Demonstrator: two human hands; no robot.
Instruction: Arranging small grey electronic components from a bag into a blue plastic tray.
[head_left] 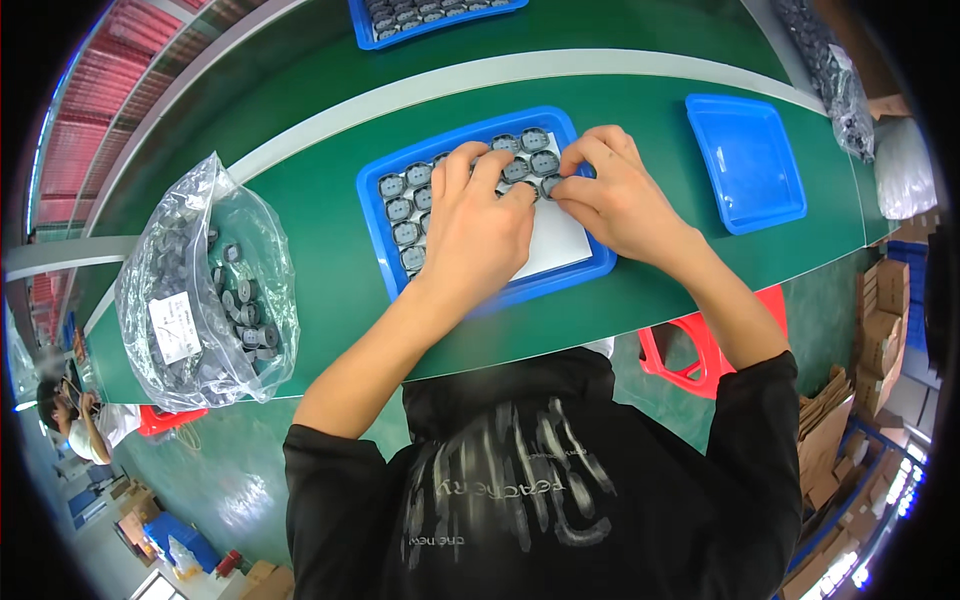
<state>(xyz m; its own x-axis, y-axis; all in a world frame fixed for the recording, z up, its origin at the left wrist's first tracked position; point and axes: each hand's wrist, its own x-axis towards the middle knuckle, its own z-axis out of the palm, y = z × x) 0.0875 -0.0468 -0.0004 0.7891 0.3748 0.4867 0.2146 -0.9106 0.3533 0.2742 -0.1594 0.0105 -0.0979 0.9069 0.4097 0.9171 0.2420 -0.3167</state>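
A blue plastic tray (372, 225) lies on the green bench in front of me, with rows of small grey round plastic parts (391, 185) standing on a white sheet (558, 243). My left hand (478, 225) reaches over the tray's middle, fingers curled down among the parts; it hides some of them and whatever is under its fingertips. At the tray's right side, my right hand (622, 205) pinches one grey round plastic part (551, 186) between thumb and fingers, at the end of a row.
Left of the tray stands an open clear plastic bag (270, 225) of loose grey parts. Another blue tray (750, 165) lies at the right. A filled blue tray (440, 38) sits beyond the pale divider (520, 66). A red stool (690, 355) is below the bench; another person (85, 425) sits far left.
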